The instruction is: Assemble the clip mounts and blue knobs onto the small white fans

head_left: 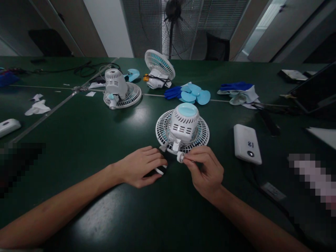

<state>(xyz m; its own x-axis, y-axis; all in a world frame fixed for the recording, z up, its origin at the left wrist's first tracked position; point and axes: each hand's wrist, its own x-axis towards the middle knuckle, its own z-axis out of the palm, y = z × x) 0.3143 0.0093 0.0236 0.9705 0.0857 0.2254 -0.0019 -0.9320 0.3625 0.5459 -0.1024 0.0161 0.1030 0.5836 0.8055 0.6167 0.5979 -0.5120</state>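
A small fan [186, 122] lies with its white grille down on the green table, its motor housing with a light blue cap facing up. My right hand [207, 171] pinches a small white plastic knob [180, 157] between thumb and fingertips, just in front of the white bracket [176, 144] at the fan's near side. To the left, my left hand [144, 166] rests low over the table, fingers curled round a small white and black piece [160, 170]; the fingers partly hide it. The fan's grille edge lies just beyond both hands.
Another fan [115, 87] lies grille down at back left, and a third [159, 70] leans at the back. Light blue fan blades [195, 94] and blue gloves [173, 92] lie behind the near fan. A white power bank [247, 144] is at right, near cables and a monitor [312, 91].
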